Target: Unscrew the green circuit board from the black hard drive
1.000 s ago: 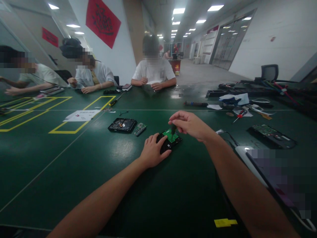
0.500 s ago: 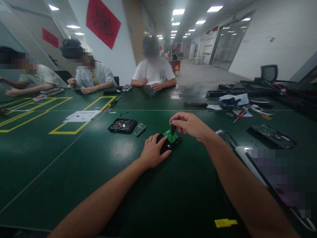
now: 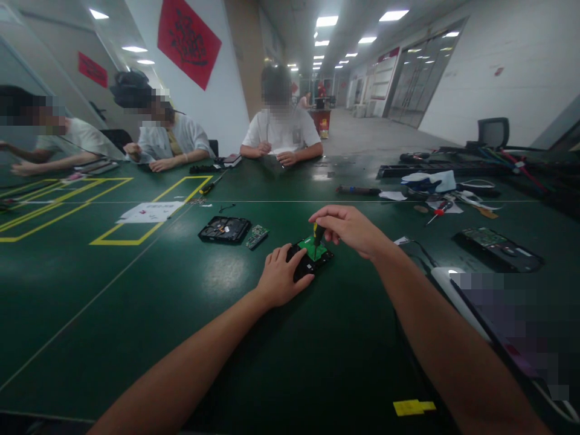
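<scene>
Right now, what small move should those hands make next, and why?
Probably a small twist of the screwdriver by the right hand: the shaft stands nearly upright over the green circuit board, and the left hand, spread on the black hard drive, seems to steady it.

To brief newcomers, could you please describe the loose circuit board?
On the green table, beyond the left hand, sits a black casing. Beside it lies the loose circuit board. Unlike the bright green board under the screwdriver, it rests directly on the table.

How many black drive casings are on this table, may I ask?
3: one casing under the left hand, a second to its left, a third far right; others may be hidden.
</scene>
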The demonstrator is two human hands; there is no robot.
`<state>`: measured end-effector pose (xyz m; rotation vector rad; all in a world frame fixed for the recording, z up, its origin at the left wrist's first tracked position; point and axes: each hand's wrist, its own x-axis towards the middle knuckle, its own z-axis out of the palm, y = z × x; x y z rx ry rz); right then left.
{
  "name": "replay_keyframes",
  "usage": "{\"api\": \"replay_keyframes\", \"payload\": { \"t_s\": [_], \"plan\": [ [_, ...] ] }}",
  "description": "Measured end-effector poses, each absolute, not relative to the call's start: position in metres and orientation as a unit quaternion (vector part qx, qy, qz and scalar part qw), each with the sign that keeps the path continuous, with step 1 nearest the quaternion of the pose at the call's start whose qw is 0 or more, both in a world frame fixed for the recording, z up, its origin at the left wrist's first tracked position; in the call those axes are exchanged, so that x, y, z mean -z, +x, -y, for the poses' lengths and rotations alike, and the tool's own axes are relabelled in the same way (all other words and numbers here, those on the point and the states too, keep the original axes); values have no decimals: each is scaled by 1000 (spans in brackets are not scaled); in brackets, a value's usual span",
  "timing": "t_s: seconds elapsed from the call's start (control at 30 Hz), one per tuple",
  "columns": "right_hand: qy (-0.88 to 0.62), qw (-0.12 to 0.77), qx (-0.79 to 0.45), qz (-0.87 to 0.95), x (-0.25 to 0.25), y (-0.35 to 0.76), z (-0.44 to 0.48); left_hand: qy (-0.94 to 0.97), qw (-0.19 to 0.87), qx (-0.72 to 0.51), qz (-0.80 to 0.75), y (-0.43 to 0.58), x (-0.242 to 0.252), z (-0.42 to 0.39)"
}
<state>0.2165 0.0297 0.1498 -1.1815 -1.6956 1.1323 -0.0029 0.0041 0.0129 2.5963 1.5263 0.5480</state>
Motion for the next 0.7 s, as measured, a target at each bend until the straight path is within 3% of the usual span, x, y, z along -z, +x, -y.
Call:
{"api": "replay_keyframes", "payload": {
  "t_s": [0.7],
  "plan": [
    [-454, 385, -413, 689, -153, 217, -25, 847, 36, -173, -502, -3, -10, -6]
  ]
}}
